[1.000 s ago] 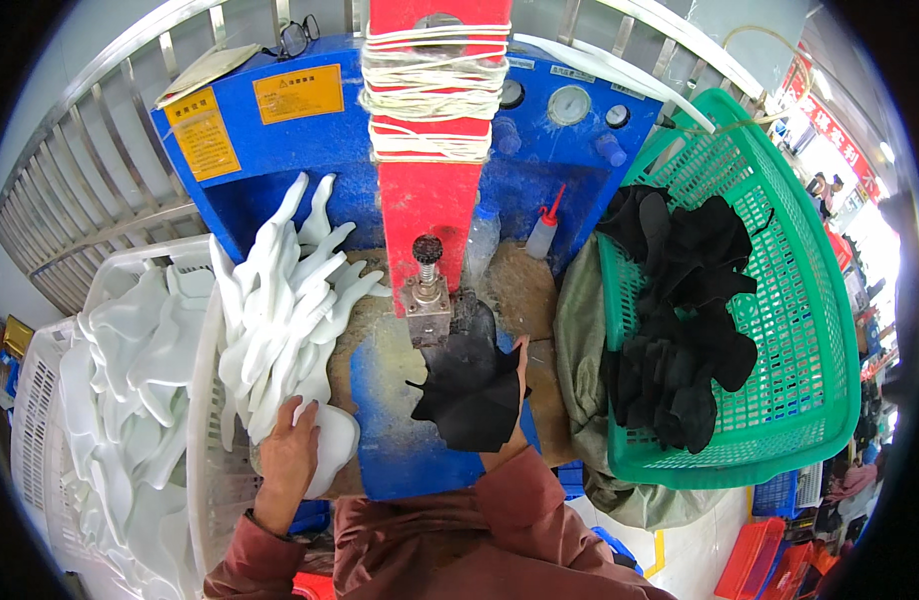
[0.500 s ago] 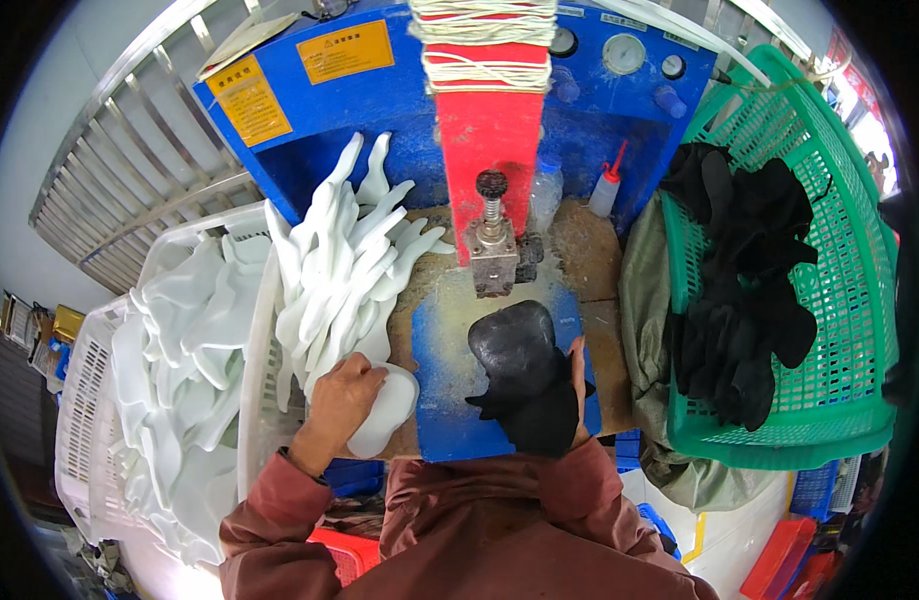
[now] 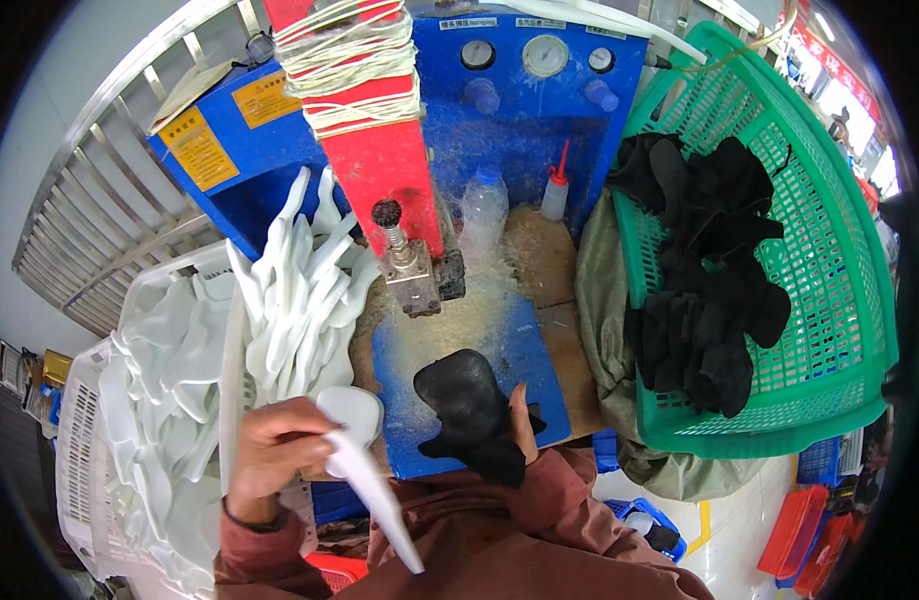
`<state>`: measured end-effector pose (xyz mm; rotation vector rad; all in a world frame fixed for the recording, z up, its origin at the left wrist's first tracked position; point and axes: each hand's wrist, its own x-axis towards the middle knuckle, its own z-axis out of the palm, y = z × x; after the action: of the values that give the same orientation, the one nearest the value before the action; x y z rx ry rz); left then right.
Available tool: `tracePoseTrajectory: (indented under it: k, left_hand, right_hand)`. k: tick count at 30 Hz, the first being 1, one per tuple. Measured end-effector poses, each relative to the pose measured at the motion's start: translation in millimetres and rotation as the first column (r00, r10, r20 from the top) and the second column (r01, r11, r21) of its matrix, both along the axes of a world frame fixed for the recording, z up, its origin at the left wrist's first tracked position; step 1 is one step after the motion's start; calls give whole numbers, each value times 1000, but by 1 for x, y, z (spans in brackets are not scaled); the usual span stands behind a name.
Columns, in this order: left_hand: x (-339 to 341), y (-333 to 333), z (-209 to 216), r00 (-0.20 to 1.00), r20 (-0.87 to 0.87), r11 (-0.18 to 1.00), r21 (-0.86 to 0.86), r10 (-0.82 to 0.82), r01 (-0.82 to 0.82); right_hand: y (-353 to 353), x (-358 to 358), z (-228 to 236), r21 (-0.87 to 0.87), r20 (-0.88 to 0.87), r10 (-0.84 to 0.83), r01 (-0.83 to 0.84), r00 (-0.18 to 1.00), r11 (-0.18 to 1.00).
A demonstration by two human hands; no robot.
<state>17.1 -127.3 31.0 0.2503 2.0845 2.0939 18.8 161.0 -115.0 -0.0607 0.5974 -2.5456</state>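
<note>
My left hand (image 3: 280,448) pinches a thin white insole (image 3: 382,505) by one end, tilted on edge above my lap. Another white insole (image 3: 354,410) lies behind it at the near end of a loose pile of white insoles (image 3: 305,310). My right hand (image 3: 523,426) grips a black fabric piece (image 3: 466,400) at its right edge, the thumb showing and the other fingers hidden underneath. This piece, with a rounded far end and pointed sides, rests over the near part of a blue board (image 3: 540,375).
A red press arm (image 3: 375,165) with a metal head (image 3: 410,280) overhangs the board. Behind stand a clear bottle (image 3: 487,210), a red-tipped squeeze bottle (image 3: 556,190) and a blue machine housing (image 3: 450,130). A white basket (image 3: 85,440) of insoles is left; a green basket (image 3: 830,330) of black pieces, right.
My left hand has lifted a white insole off the pile and swung it toward me. My right hand and the black piece have come a little nearer my body. The whole view has shifted and tilted.
</note>
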Motion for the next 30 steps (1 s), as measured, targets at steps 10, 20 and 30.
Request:
tracePoseTrajectory:
  k: [10, 20, 30]
  left_hand:
    - [-39, 99, -69, 991, 59, 988, -111, 119, -112]
    - [-38, 114, -77, 981, -12, 949, -250, 195, -192]
    - [-38, 120, -81, 960, 39, 944, -200, 277, -264]
  right_hand:
    - [4, 9, -15, 234, 120, -64, 35, 991, 972]
    - [7, 10, -38, 242, 121, -47, 16, 992, 970]
    - [8, 9, -57, 352, 85, -63, 29, 994, 936]
